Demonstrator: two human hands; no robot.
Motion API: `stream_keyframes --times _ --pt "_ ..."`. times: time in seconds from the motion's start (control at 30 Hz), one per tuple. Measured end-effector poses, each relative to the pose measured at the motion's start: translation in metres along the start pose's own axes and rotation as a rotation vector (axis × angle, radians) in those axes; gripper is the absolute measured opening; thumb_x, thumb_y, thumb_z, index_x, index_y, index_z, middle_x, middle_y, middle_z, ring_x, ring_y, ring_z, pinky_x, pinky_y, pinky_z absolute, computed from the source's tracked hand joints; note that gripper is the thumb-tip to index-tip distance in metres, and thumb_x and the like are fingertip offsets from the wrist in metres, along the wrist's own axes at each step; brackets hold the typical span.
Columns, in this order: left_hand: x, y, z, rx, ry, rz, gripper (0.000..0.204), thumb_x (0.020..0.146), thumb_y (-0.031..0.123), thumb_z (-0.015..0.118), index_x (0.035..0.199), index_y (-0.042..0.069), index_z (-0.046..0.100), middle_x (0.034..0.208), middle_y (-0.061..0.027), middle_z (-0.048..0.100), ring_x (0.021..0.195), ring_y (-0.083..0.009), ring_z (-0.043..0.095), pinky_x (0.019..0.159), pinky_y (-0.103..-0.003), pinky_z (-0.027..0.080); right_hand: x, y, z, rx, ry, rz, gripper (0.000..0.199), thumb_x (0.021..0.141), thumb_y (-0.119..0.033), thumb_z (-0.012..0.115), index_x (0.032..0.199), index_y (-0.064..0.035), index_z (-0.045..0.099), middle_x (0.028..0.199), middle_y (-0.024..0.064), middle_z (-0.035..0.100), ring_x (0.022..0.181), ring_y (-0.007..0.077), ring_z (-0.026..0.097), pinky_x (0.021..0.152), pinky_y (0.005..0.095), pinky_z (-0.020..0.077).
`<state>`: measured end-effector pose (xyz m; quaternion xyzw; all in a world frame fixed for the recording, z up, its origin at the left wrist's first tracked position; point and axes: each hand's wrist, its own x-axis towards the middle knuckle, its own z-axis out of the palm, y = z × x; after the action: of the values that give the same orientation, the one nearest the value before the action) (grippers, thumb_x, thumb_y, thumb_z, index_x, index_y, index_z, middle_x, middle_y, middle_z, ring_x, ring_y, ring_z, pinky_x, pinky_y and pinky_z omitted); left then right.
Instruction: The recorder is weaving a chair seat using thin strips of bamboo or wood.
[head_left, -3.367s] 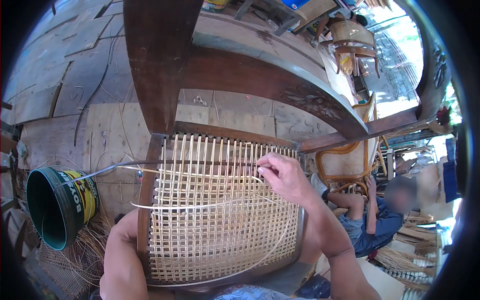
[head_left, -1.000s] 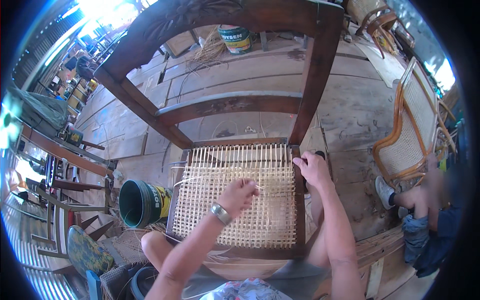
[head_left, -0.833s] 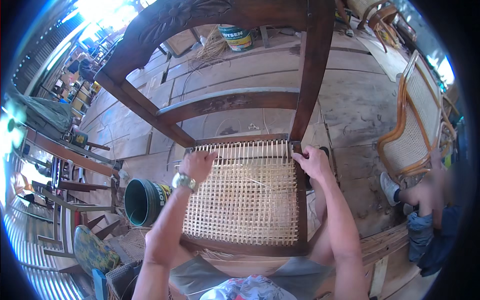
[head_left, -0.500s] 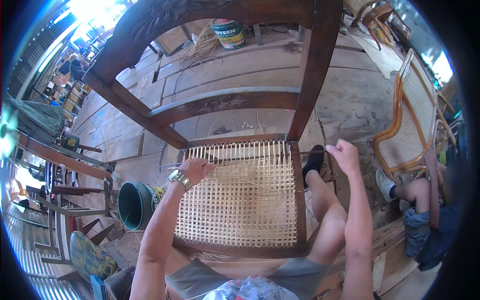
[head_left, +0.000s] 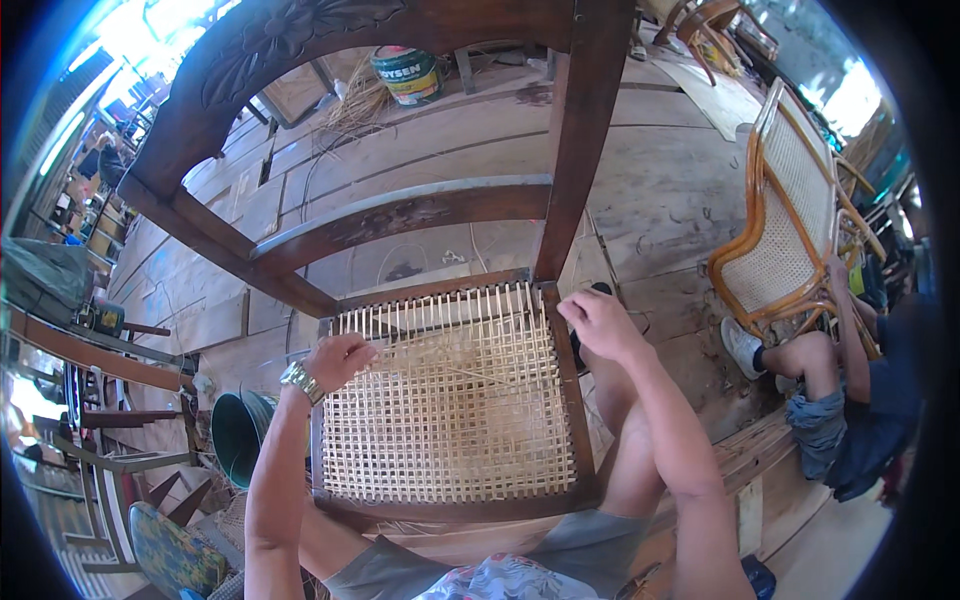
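Observation:
A dark carved wooden chair [head_left: 400, 212] stands in front of me, its seat a half-woven panel of pale cane strips [head_left: 450, 420]. Near the back rail the lengthwise strips lie looser, and a thin dark stick [head_left: 470, 323] runs crosswise among them. My left hand [head_left: 340, 362], a metal watch on its wrist, rests over the seat's left edge with fingers curled together. My right hand [head_left: 603, 322] is at the back right corner of the frame, thumb and fingers pinched. What either hand grips is too small to make out.
A green bucket [head_left: 240, 435] stands left of the chair; a paint pail [head_left: 408, 75] sits on the plank floor behind it. At right a person [head_left: 840, 400] sits by a rattan chair [head_left: 775, 220]. Chair frames [head_left: 120, 440] crowd the left side.
My right hand has come inward from out beside the chair to its back right corner. The left hand has shifted toward the seat's left edge. The whole view has swung slightly.

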<state>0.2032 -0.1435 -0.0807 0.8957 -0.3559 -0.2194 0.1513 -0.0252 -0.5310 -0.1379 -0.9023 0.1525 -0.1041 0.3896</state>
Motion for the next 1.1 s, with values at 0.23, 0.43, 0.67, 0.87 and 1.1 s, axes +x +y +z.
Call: stream_keyframes --times 0.23,0.43,0.67,0.87,1.1 --pt "-0.003 -0.002 0.001 0.016 0.008 -0.072 0.030 0.094 0.033 0.062 0.093 0.005 0.072 0.081 -0.0139 0.071 0.073 -0.0274 0.067 0.070 -0.041 0.051 0.012 -0.009 0.017 -0.271 0.034 0.007 0.037 0.098 -0.036 0.057 0.088 -0.0006 0.061 0.087 0.0230 0.066 0.082 0.0416 0.065 0.072 0.0498 0.0504" --pt "0.000 -0.007 0.007 -0.065 0.050 -0.071 0.027 0.091 0.033 0.067 0.091 0.007 0.074 0.073 -0.0077 0.069 0.066 -0.0189 0.064 0.063 -0.036 0.049 0.012 0.012 -0.005 -0.064 0.050 0.057 0.036 0.092 -0.033 0.069 0.079 0.0005 0.062 0.071 0.0204 0.062 0.066 0.0359 0.061 0.061 0.0439 0.0455" --pt "0.004 -0.037 0.015 -0.179 0.080 -0.087 0.027 0.090 0.035 0.070 0.093 0.008 0.075 0.073 -0.0063 0.071 0.063 -0.0167 0.064 0.061 -0.034 0.051 0.013 0.021 0.008 -0.028 0.079 -0.016 0.031 0.093 -0.029 0.068 0.084 0.0002 0.064 0.072 0.0193 0.062 0.067 0.0347 0.061 0.063 0.0421 0.0463" --pt "-0.001 -0.028 0.023 -0.328 0.160 -0.114 0.026 0.092 0.031 0.071 0.091 0.005 0.073 0.070 -0.0006 0.069 0.061 -0.0080 0.061 0.059 -0.027 0.050 0.006 0.012 0.009 -0.147 0.098 -0.070 0.023 0.094 -0.024 0.065 0.090 -0.0015 0.066 0.081 0.0210 0.064 0.078 0.0398 0.063 0.069 0.0457 0.0476" --pt "-0.013 -0.023 0.026 -0.294 0.268 -0.095 0.026 0.092 0.029 0.071 0.092 0.004 0.072 0.067 -0.0023 0.067 0.059 -0.0097 0.056 0.057 -0.029 0.045 0.005 -0.005 0.011 -0.115 0.075 -0.103 0.021 0.094 -0.022 0.064 0.087 -0.0015 0.061 0.085 0.0203 0.062 0.084 0.0406 0.061 0.072 0.0468 0.0472"
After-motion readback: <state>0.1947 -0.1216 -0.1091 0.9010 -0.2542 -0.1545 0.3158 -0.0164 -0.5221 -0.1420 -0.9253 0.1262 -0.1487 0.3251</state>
